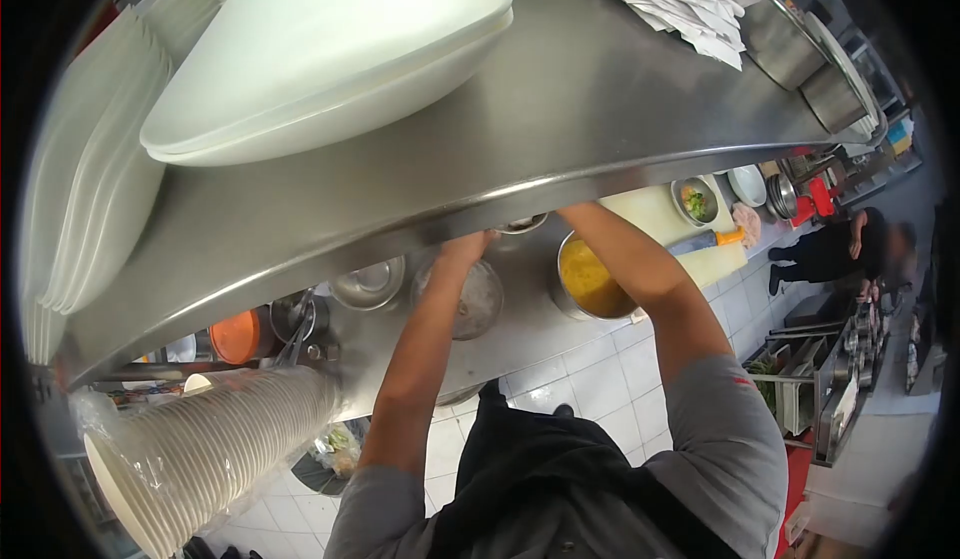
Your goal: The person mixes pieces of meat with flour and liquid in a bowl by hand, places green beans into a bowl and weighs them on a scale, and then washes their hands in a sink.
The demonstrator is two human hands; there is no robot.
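Note:
My left hand (468,247) reaches under the front edge of the steel shelf, beside a small metal bowl (524,225) that the shelf partly covers. Its fingers are mostly hidden, so I cannot tell whether it grips the bowl. The right forearm (620,249) also passes beneath the shelf, and that hand is hidden. Below my left hand sits a wide bowl (480,304) with pale, see-through-looking contents. A metal pot (562,304) of yellow liquid stands by my right forearm. An empty-looking metal bowl (368,285) lies to the left.
White dishes (340,49) and crumpled paper (685,9) lie on the steel shelf (590,89). Wrapped stacked cups (220,439) project at lower left. A cutting board (640,204) holds a bowl of vegetables (694,201) and a yellow-handled knife (705,242). Another person (840,244) stands right.

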